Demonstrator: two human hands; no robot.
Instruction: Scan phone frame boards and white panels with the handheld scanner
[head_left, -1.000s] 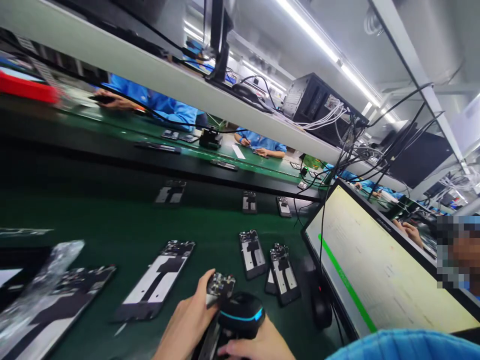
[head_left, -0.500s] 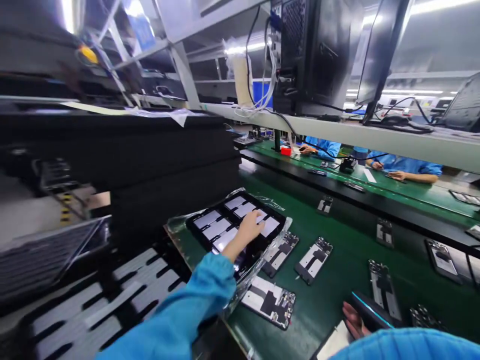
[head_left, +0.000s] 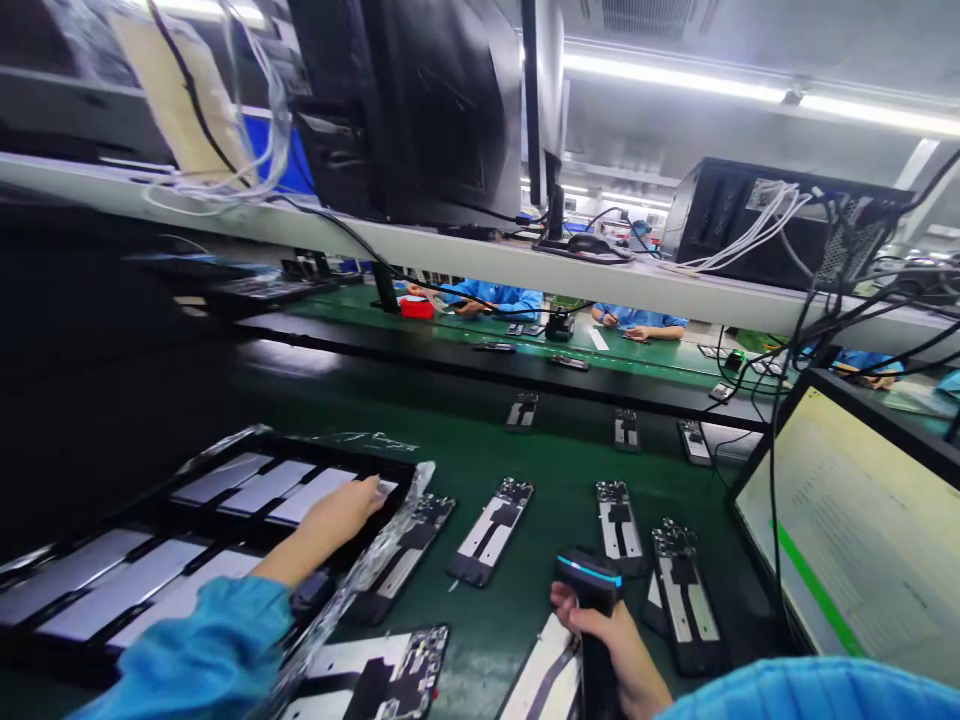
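Note:
A black tray (head_left: 247, 535) wrapped in clear film lies at the left, with several flat, pale phone batteries (head_left: 187, 590) in its slots. Over its right end reaches my left hand (head_left: 337, 520), fingers closed at the edge of one battery (head_left: 386, 490); the fingertips are partly hidden. In my right hand (head_left: 619, 635) is a black barcode scanner (head_left: 589, 575) with a lit blue strip, my fingers wrapped round its handle. Beside and partly behind the scanner lies a phone frame (head_left: 544, 670). More opened phone frames (head_left: 493, 532) lie between my hands.
At the right a monitor (head_left: 862, 530) leans, cables hanging before it. Dark stacked material (head_left: 97, 380) rises at the left. A shelf (head_left: 465, 262) with computers crosses above the green bench (head_left: 450, 430). Beyond it, people in blue sleeves (head_left: 499, 298) work across the line.
The view has swung right, bringing the monitor into sight. My right hand and the barcode scanner now show more fully. My left hand stays over the tray's right end.

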